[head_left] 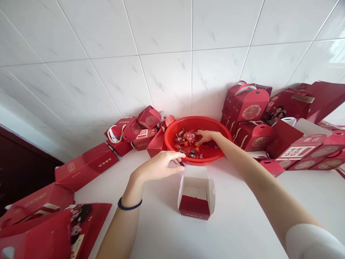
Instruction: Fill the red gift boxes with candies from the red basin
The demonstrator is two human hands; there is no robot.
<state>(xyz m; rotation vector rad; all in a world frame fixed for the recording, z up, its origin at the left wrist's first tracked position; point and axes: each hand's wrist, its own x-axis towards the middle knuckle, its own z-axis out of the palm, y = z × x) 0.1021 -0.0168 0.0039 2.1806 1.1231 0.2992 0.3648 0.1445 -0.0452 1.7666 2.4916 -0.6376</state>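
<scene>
My right hand (207, 136) reaches into a red plastic basin (198, 159). Its fingers are curled among wrapped candies (190, 136), mostly red, and the fingertips are partly hidden. My left hand (164, 164) hovers at the rear left of an open gift box (194, 207), thumb and fingers apart. A small dark red piece shows between those fingertips; I cannot make out what it is. The box, dark red outside and white inside, stands in front of the basin with its flaps up. Something pale lies flat inside it.
Red gift boxes with rope handles (246, 108) stand stacked at the right, beside open ones (299, 142). More red boxes (86, 165) line the left side. Red bags (35, 233) lie at the near left. A white tiled wall (164, 72) rises behind the white table (161, 230).
</scene>
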